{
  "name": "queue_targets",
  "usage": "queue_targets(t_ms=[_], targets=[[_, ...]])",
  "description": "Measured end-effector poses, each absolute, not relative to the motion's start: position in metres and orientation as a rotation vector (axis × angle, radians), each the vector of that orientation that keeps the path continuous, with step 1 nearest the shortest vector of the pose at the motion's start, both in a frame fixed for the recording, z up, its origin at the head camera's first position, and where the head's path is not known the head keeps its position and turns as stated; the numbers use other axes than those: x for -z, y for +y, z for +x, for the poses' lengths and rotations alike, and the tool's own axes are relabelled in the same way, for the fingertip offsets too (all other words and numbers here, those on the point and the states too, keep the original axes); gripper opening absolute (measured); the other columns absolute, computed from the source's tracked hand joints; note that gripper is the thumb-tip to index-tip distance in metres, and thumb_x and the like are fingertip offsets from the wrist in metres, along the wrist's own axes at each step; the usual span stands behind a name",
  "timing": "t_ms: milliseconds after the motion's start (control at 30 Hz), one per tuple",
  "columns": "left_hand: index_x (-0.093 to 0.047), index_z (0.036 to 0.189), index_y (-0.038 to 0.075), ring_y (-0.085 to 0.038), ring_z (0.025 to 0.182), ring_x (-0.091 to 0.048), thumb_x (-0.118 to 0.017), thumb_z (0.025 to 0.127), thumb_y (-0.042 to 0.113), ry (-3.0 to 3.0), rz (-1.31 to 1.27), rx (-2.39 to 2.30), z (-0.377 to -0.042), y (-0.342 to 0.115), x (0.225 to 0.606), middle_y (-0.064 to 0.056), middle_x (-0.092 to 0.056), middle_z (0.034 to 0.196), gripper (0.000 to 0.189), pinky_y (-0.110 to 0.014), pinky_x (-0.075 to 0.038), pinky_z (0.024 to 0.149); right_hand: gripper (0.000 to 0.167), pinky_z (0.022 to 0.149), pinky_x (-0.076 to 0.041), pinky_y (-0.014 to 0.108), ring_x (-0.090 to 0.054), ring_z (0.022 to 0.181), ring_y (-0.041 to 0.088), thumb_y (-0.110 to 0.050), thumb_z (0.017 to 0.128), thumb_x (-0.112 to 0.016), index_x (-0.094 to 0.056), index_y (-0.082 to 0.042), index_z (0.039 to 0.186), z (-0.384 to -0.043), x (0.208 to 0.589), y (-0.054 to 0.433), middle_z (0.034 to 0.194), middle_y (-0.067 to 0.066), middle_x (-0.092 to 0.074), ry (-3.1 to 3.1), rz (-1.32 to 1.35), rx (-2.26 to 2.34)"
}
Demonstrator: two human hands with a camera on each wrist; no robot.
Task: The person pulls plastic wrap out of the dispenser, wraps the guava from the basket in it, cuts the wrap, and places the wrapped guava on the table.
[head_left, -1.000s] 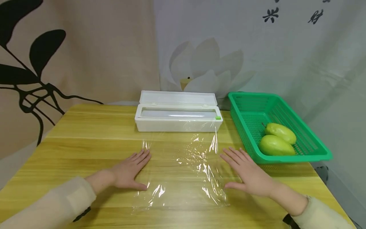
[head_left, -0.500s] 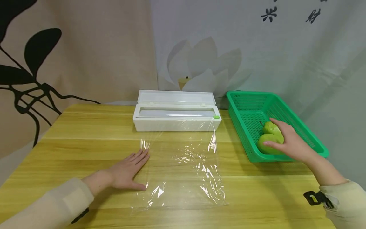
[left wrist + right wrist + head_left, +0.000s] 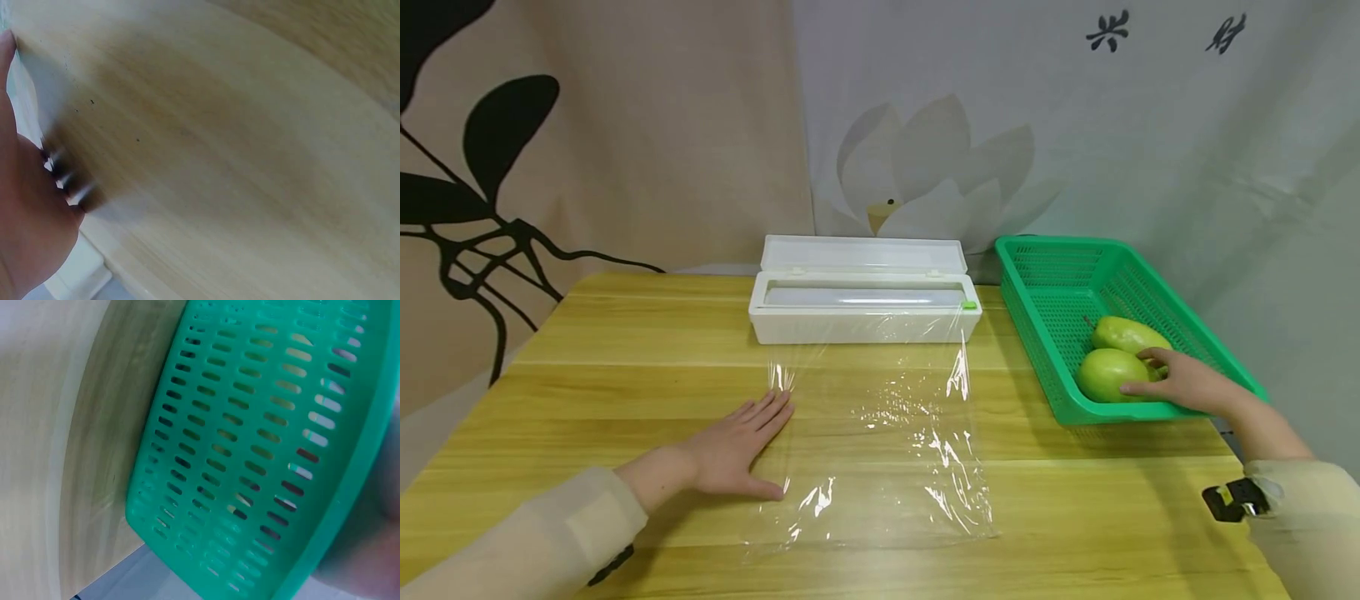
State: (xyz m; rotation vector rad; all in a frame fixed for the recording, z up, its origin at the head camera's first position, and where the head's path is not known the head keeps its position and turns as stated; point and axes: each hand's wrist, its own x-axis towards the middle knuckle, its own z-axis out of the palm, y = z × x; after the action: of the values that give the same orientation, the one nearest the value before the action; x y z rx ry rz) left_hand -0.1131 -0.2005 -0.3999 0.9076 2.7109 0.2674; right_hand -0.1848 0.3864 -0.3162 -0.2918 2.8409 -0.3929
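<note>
My left hand [image 3: 733, 450] lies flat with spread fingers on the left edge of a sheet of clear plastic wrap [image 3: 880, 467]. The sheet runs over the tabletop from a white wrap dispenser box [image 3: 850, 327] with its lid raised. In the left wrist view the left hand [image 3: 37, 212] shows at the left border. My right hand [image 3: 1191, 383] reaches into a green plastic basket [image 3: 1037, 350], thumb and fingers round the right end of the nearer yellow-green oval fruit [image 3: 1108, 375]. A second yellow-green fruit [image 3: 1127, 333], with a stem, lies behind it. The basket wall [image 3: 237, 425] hides the fruit in the right wrist view.
A small green slider [image 3: 969, 306] sits at the box's right front edge. The wooden table [image 3: 625, 350] ends just right of the basket. Behind it hangs a printed curtain [image 3: 700, 125].
My right hand has left the right side of the wrap, moved over the basket and lowered onto the nearer fruit. My left hand stays on the wrap's left edge.
</note>
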Motion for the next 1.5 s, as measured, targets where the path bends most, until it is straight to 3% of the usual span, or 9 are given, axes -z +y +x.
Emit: queue_targets(t_ms=[133,300,600,900,1200,1300,1500], targets=[[-0.017,0.147,-0.003,-0.039,0.143,-0.009,-0.051,0.075,0.075,2.711,0.906,-0.271,-0.113,-0.2,0.399,-0.022,-0.008,0.155,0.111,-0.053,-0.016,0.116,0.082,0.075,-0.048,0.053,-0.051,0.1,0.052,-0.039,0.081,-0.07,-0.036,0.018,0.13,-0.191,0.319,0.385,0.114,0.041,-0.049,2.852,-0.345,0.389],[-0.016,0.147,-0.002,-0.039,0.143,-0.008,-0.05,0.076,0.075,2.705,0.898,-0.273,-0.113,-0.2,0.399,-0.021,-0.007,0.156,0.111,-0.053,-0.015,0.115,0.081,0.07,-0.049,0.042,-0.057,0.092,0.039,-0.035,0.08,-0.072,-0.036,0.016,0.132,-0.197,0.321,0.378,0.105,0.036,-0.056,2.836,-0.388,0.436],[-0.016,0.148,-0.002,-0.039,0.143,-0.009,-0.051,0.076,0.074,2.699,0.901,-0.268,-0.114,-0.199,0.4,-0.021,-0.007,0.156,0.11,-0.053,-0.015,0.116,0.078,0.076,-0.051,0.048,-0.049,0.108,0.051,-0.036,0.085,-0.067,-0.032,0.011,0.136,-0.198,0.326,0.368,0.12,0.042,-0.047,2.78,-0.348,0.562],[-0.018,0.147,-0.003,-0.04,0.143,-0.01,-0.052,0.076,0.073,2.71,0.912,-0.266,-0.114,-0.198,0.398,-0.021,-0.009,0.155,0.109,-0.052,-0.016,0.116,0.075,0.069,-0.045,0.033,-0.05,0.102,0.038,-0.037,0.087,-0.063,-0.03,0.003,0.141,-0.193,0.32,0.372,0.128,0.034,-0.04,2.78,-0.249,0.7],[-0.017,0.147,-0.002,-0.039,0.143,-0.01,-0.051,0.076,0.074,2.706,0.907,-0.268,-0.114,-0.2,0.399,-0.02,-0.009,0.156,0.109,-0.052,-0.016,0.116,0.073,0.077,-0.046,0.038,-0.042,0.116,0.046,-0.038,0.093,-0.054,-0.021,-0.003,0.148,-0.191,0.314,0.375,0.144,0.036,-0.022,2.759,-0.166,0.867],[-0.017,0.148,-0.001,-0.039,0.143,-0.009,-0.05,0.076,0.074,2.705,0.908,-0.261,-0.114,-0.2,0.399,-0.02,-0.009,0.156,0.109,-0.052,-0.016,0.116,0.072,0.076,-0.046,0.036,-0.046,0.111,0.04,-0.04,0.094,-0.053,-0.022,-0.005,0.148,-0.19,0.31,0.373,0.143,0.035,-0.026,2.775,-0.143,0.879],[-0.016,0.148,-0.001,-0.04,0.143,-0.009,-0.05,0.076,0.075,2.707,0.905,-0.258,-0.114,-0.2,0.4,-0.021,-0.008,0.156,0.11,-0.052,-0.016,0.116,0.068,0.073,-0.044,0.025,-0.048,0.092,0.002,-0.039,0.095,-0.051,-0.023,-0.008,0.148,-0.188,0.296,0.372,0.142,0.03,-0.029,2.781,-0.121,0.922]])
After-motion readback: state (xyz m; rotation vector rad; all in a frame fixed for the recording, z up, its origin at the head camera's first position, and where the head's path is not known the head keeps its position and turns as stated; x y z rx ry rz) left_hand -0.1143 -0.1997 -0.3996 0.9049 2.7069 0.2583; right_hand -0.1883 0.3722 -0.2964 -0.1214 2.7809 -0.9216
